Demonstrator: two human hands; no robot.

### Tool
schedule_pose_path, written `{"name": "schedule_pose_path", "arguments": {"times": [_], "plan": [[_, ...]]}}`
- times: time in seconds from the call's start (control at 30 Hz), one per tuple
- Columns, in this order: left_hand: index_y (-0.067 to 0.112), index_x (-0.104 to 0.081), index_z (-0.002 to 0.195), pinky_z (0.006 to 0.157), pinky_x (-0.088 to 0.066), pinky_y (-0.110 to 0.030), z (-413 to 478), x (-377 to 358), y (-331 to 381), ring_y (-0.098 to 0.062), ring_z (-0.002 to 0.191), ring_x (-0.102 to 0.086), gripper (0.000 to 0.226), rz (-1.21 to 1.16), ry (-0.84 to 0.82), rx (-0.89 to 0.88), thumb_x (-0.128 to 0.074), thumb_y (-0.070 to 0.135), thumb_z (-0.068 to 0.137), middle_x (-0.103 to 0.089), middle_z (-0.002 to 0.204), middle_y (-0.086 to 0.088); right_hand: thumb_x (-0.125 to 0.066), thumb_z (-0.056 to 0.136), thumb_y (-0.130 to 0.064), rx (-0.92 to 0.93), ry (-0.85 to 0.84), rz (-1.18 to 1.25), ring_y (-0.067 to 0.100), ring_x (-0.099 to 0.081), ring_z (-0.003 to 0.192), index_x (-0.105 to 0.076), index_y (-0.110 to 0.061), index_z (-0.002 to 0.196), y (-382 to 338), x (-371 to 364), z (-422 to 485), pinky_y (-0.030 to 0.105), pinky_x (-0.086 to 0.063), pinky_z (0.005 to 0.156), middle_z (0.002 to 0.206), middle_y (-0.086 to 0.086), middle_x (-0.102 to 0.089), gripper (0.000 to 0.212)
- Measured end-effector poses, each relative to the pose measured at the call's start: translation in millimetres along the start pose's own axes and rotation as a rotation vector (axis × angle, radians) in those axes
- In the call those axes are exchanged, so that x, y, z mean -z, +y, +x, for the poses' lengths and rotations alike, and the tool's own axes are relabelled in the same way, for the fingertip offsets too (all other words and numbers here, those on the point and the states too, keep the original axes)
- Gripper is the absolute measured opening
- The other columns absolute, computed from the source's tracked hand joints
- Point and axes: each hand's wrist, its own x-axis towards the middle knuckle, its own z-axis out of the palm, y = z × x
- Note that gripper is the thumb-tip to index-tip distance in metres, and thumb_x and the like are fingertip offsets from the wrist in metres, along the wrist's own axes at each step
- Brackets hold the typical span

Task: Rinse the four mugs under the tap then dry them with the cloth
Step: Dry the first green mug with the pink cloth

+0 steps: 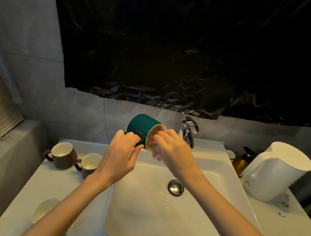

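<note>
I see my left hand pinching the handle of the green mug, tipped on its side above the back of the sink beside the tap. My right hand has fingers pushed inside its mouth. Two brown mugs stand at the tabletop's left edge, a white mug nearer the front-left corner.

— Can we read anything here?
— Only one word: "Hello", in pale letters on the side of the green mug, near its handle. The mug is tipped on its side, so we see the word turned sideways.
— And the amber pump bottle?
— We can make out no lettering on it.
</note>
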Motion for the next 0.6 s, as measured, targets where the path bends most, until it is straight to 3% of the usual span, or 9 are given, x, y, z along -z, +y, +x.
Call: {"name": "schedule_pose_path", "arguments": {"times": [0.13, 0.23, 0.3, 0.37, 0.43, 0.53, 0.6], "plan": [[0.017, -0.049, 0.091, 0.06, -0.024, -0.013, 1, 1, -3, -0.008, 0.076, -0.028, 0.008, 0.049, -0.008, -0.107, -0.046, 0.024, 0.091, -0.052, 0.082, 0.001, -0.06, 0.093, -0.018, -0.402, 0.012, 0.438, 0.014, -0.059, 0.088, -0.064, -0.015, 0.106, -25, -5, -2, 0.014, -0.044, 0.068, 0.1, 0.001, -0.066, 0.015], [0.018, -0.046, 0.088, 0.059, -0.024, -0.019, 3, 3, -4, -0.01, 0.074, -0.024, 0.008, 0.066, -0.024, -0.164, -0.041, 0.023, 0.092, -0.05, 0.078, 0.0, -0.057, 0.094, -0.015, -0.644, 0.044, 0.916, 0.011, -0.066, 0.093, -0.068, -0.017, 0.104, -27, 2, 9, 0.025, -0.055, 0.079, 0.098, -0.001, -0.071, 0.016], [0.017, -0.049, 0.088, 0.061, -0.025, -0.019, 5, 6, -4, -0.01, 0.073, -0.024, 0.01, 0.095, -0.043, -0.199, -0.041, 0.023, 0.093, -0.051, 0.078, 0.001, -0.057, 0.092, -0.01, -0.753, 0.084, 1.089, 0.012, -0.067, 0.091, -0.07, -0.016, 0.1, -31, 6, 11, 0.028, -0.056, 0.08, 0.092, 0.0, -0.071, 0.016], [0.016, -0.052, 0.09, 0.063, -0.026, -0.018, 7, 9, -2, -0.009, 0.074, -0.024, 0.013, 0.11, -0.061, -0.215, -0.041, 0.024, 0.092, -0.052, 0.08, 0.001, -0.061, 0.088, -0.007, -0.73, 0.152, 0.952, 0.01, -0.064, 0.079, -0.073, -0.013, 0.089, -33, 5, 10, 0.022, -0.053, 0.07, 0.08, -0.001, -0.068, 0.013], [0.015, -0.053, 0.091, 0.064, -0.027, -0.019, 9, 11, 1, -0.009, 0.075, -0.022, 0.015, 0.134, -0.075, -0.234, -0.041, 0.024, 0.092, -0.053, 0.081, 0.001, -0.066, 0.082, -0.003, -0.528, 0.193, 0.632, 0.008, -0.059, 0.071, -0.074, -0.011, 0.08, -29, 1, 6, 0.021, -0.049, 0.061, 0.074, 0.001, -0.066, 0.011], [0.016, -0.052, 0.091, 0.064, -0.024, -0.013, 9, 12, 3, -0.007, 0.076, -0.023, 0.01, 0.117, -0.095, -0.22, -0.045, 0.023, 0.092, -0.055, 0.082, 0.001, -0.075, 0.071, -0.003, -0.114, 0.185, 0.15, 0.021, -0.063, 0.078, -0.074, -0.011, 0.082, -10, -3, 1, 0.027, -0.049, 0.059, 0.084, 0.004, -0.069, 0.013], [0.019, -0.05, 0.093, 0.063, -0.025, -0.011, 10, 14, 2, -0.007, 0.076, -0.027, 0.004, 0.053, -0.089, -0.167, -0.052, 0.021, 0.09, -0.056, 0.084, 0.001, -0.072, 0.082, -0.009, 0.072, 0.232, -0.084, 0.02, -0.062, 0.087, -0.075, -0.015, 0.093, 4, 1, -1, 0.03, -0.048, 0.067, 0.097, 0.0, -0.072, 0.013]]}}
